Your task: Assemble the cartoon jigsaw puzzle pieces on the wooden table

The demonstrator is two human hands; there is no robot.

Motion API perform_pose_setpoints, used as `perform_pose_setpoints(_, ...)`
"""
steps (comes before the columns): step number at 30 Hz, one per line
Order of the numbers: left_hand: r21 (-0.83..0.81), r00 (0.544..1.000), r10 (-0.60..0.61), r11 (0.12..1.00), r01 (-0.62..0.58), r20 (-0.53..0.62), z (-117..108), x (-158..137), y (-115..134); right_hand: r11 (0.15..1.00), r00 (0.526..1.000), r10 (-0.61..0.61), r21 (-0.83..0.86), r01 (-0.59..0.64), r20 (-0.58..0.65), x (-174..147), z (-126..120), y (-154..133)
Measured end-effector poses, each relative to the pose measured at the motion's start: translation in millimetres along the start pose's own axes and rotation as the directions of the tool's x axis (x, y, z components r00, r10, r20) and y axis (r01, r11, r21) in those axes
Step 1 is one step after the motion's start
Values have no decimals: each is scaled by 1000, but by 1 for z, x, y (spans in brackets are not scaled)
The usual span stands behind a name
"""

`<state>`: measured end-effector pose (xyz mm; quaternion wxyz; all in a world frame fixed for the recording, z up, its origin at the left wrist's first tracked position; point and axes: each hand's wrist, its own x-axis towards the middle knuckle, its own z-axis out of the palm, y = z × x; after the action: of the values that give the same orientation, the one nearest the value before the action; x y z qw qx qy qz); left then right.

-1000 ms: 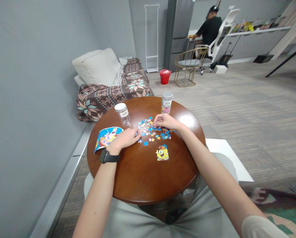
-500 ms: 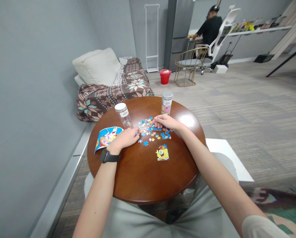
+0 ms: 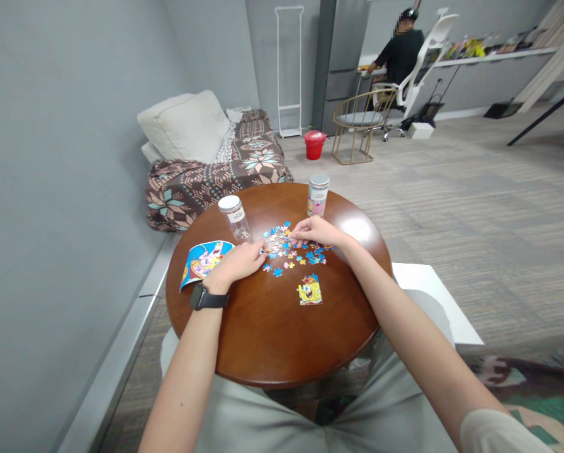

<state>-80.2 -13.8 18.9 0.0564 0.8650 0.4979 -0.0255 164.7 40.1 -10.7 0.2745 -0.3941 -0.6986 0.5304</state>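
Observation:
Loose jigsaw puzzle pieces (image 3: 289, 255), mostly blue with some pink and yellow, lie in a pile on the round brown table (image 3: 263, 340). My left hand (image 3: 244, 261), a black watch on its wrist, rests at the pile's left edge with fingers stretched toward it, touching pieces there. Over the pile's upper right, the fingers of my right hand (image 3: 317, 231) are drawn together in a pinch; what is between them is too small to make out. Nearer to me sits a joined yellow puzzle section (image 3: 310, 291). A picture sheet (image 3: 206, 261) lies partly behind my left hand.
A clear jar with a white lid (image 3: 235, 217) stands behind my left hand. Beyond my right hand is a labelled jar with a silver lid (image 3: 318, 195). A patterned couch (image 3: 216, 185) adjoins the table's far side. Farther back, a person (image 3: 402, 56) sits at a counter.
My right hand has shifted slightly, and its fingers have come closer together over the pile. The left hand stays almost still at the pile's edge.

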Motion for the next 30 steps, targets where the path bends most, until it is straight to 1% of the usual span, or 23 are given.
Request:
perform_pose_setpoints(7,-2,1000,11,1000,-11,-18,2,0,-2,998,999,25,56,-24,-29,-1,3,-1)
perform_pose_setpoints(12,-38,999,28,999,-29,-32,4,1,-4,998,998,-5,68,9,-57,-1,3,-1)
perform_pose_setpoints(16,-49,999,35,998,-36,-23,4,1,-4,999,996,-52,6,53,-69,-1,3,-2)
perform_pose_setpoints(20,-20,999,27,999,-27,-18,1,0,-2,993,992,-97,-82,90,-84,-1,2,-3)
perform_pose_setpoints(24,6,999,33,999,-33,-15,0,0,-1,993,996,-70,-98,65,-46,-1,0,-2)
perform_pose_setpoints(28,3,999,27,1000,-27,-19,2,1,-2,999,1000,-26,-23,26,9,0,-1,2)
perform_pose_setpoints(30,7,1000,26,1000,-26,-16,2,1,-3,1000,1000,-18,22,17,16,2,-1,4)
